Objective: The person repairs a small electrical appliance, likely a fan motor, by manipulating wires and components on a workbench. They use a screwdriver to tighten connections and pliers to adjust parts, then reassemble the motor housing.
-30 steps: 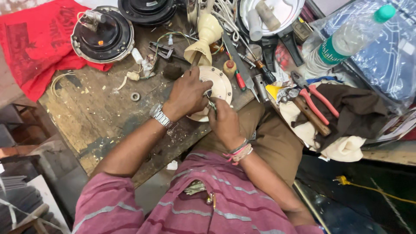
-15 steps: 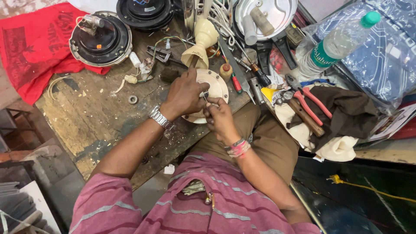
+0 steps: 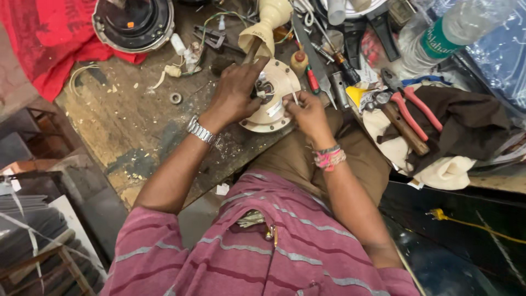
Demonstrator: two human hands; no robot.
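At bench edge, left hand (image 3: 236,90) steadying cream disc (image 3: 272,104), right hand (image 3: 307,109) grip pinching wire (image 3: 294,96), tools crowding.

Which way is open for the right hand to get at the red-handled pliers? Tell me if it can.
Probably yes. The right hand pinches a thin wire at the cream round housing; the red-handled pliers lie uncovered on the dark cloth to its right, nothing standing between. It would have to let go first.

rough wooden bench (image 3: 131,126), glossy cream housing (image 3: 285,77), red cloth (image 3: 49,44)
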